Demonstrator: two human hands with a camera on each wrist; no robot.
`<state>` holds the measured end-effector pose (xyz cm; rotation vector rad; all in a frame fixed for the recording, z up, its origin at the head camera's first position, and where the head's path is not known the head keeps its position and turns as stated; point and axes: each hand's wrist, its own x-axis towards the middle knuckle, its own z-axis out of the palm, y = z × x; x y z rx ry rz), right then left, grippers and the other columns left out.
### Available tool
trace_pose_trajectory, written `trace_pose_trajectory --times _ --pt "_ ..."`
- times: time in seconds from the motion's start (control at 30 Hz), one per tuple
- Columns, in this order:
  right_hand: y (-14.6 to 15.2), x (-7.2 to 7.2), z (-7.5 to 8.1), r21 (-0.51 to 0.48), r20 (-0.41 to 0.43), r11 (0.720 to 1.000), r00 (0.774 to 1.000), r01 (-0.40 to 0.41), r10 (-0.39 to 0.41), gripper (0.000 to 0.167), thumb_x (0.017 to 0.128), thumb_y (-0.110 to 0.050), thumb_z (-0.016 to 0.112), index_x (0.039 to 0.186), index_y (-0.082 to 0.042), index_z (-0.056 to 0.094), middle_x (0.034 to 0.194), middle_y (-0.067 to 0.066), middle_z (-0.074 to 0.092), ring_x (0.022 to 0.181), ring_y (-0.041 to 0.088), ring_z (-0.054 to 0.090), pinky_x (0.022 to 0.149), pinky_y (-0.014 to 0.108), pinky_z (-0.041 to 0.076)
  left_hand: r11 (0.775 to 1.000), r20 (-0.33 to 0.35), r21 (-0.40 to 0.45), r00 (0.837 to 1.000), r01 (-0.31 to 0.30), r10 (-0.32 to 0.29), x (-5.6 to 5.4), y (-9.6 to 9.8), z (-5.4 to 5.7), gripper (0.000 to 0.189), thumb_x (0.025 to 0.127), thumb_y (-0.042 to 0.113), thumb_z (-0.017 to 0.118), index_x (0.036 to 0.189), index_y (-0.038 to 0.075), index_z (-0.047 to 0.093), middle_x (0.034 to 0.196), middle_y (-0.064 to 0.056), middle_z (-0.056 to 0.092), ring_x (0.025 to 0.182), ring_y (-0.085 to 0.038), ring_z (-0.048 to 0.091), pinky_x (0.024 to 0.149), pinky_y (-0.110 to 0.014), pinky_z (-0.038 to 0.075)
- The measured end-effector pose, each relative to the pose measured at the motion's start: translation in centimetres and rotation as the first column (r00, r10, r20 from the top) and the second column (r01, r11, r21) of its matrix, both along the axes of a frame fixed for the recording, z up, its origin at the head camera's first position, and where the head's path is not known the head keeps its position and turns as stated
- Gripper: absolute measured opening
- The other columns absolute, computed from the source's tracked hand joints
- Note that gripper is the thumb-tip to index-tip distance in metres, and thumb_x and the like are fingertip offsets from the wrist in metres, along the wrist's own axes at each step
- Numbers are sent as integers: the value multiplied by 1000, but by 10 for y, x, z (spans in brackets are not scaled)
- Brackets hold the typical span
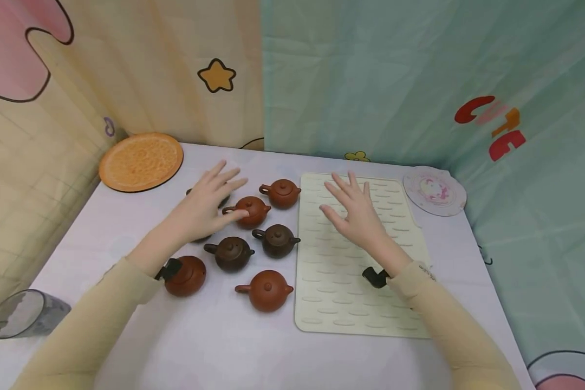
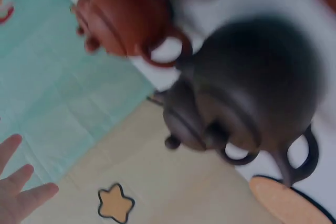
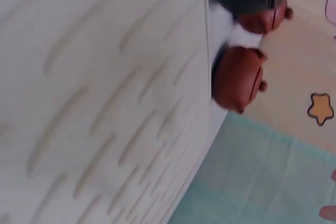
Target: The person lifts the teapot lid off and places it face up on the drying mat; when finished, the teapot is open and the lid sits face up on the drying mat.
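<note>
My left hand [image 1: 206, 203] hovers over the far left of a cluster of small clay teapots, fingers spread, holding nothing. Beneath and beside it sit a reddish-brown teapot [image 1: 254, 212] and dark teapots partly hidden by the hand. Closer to me are a dark brown teapot [image 1: 232, 254], another dark teapot [image 1: 278, 241], an orange-red teapot [image 1: 268, 291] and a red teapot [image 1: 187, 277] near the left wrist. One more red teapot [image 1: 284, 194] stands at the back. Above the cream ridged mat [image 1: 331, 292], my right hand [image 1: 358, 216] is spread and holds nothing.
A round orange-brown disc [image 1: 141, 162] lies at the back left corner, and a pale patterned plate [image 1: 435, 190] at the back right. A clear glass [image 1: 44, 314] stands at the left edge. Printed curtains [image 1: 361, 81] hang behind the white table [image 1: 214, 346].
</note>
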<state>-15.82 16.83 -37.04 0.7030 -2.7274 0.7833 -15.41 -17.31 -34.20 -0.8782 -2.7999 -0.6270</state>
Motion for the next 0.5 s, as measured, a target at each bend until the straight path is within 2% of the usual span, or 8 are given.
trace_pose_trajectory --times 0.1,0.2,0.33,0.4,0.5 --pt "-9 23 -8 -44 -3 995 996 -93 93 46 94 -25 67 135 -7 60 149 12 50 147 38 28 115 70 11 996 -3 23 997 81 -81 26 4 -15 61 86 31 76 138 7 56 148 -17 48 146 -40 28 113 -61 29" --pt "-17 42 -16 -79 23 978 981 -192 194 38 93 -21 68 128 -8 65 138 9 60 140 33 44 116 62 21 986 -3 54 987 158 -158 49 5 -29 56 84 30 78 133 9 61 144 -12 54 139 -35 40 108 -55 39" --pt "-29 62 -25 -114 109 942 939 -314 326 31 93 -20 68 121 -9 69 123 4 70 122 22 61 107 42 45 960 -39 111 966 257 -254 72 8 -46 51 81 28 82 126 10 66 133 -8 62 127 -27 53 101 -46 46" --pt "-35 69 -30 -126 148 924 914 -361 377 28 93 -19 68 119 -8 70 118 2 71 114 17 65 99 34 51 954 -43 119 961 276 -273 80 9 -54 49 80 28 82 123 10 68 129 -7 64 121 -24 56 96 -42 50" --pt "-46 77 -36 -142 193 903 884 -405 426 25 93 -19 69 115 -8 72 113 1 72 110 14 67 94 28 53 963 12 105 968 249 -252 91 11 -64 45 82 29 80 122 11 69 125 -3 67 116 -21 58 90 -39 53"
